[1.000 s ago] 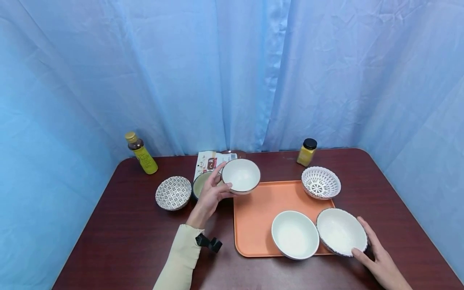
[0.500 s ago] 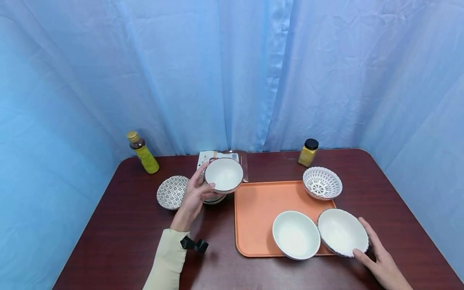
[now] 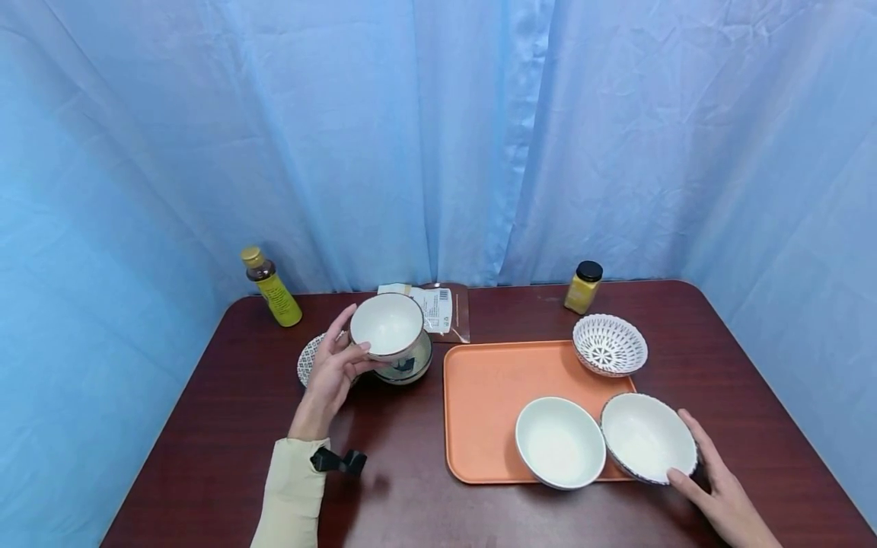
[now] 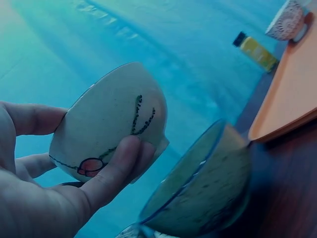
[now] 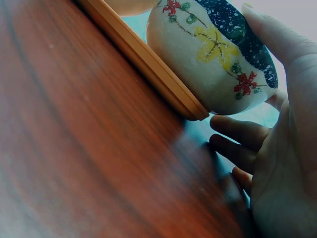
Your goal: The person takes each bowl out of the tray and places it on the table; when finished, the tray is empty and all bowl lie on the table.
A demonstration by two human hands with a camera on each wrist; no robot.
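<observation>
My left hand grips a white bowl with a dark rim, held up off the table. The left wrist view shows the thumb on the painted outside of this bowl, its fingers at the rim. Below it is a greenish bowl, partly covered. A grey-patterned bowl is mostly hidden behind the left hand. My right hand holds a bowl at the orange tray's front right corner, thumb near the rim. Flowers and a dark band decorate this bowl's outside.
A plain white bowl stands on the tray's front edge, beside the flowered one. At the tray's back right corner is a white openwork-looking bowl. A green bottle, a packet and a yellow jar stand or lie at the back.
My left hand has carried the white bowl leftward, from over the tray's back left corner to above the greenish bowl. The right hand stays at the flowered bowl.
</observation>
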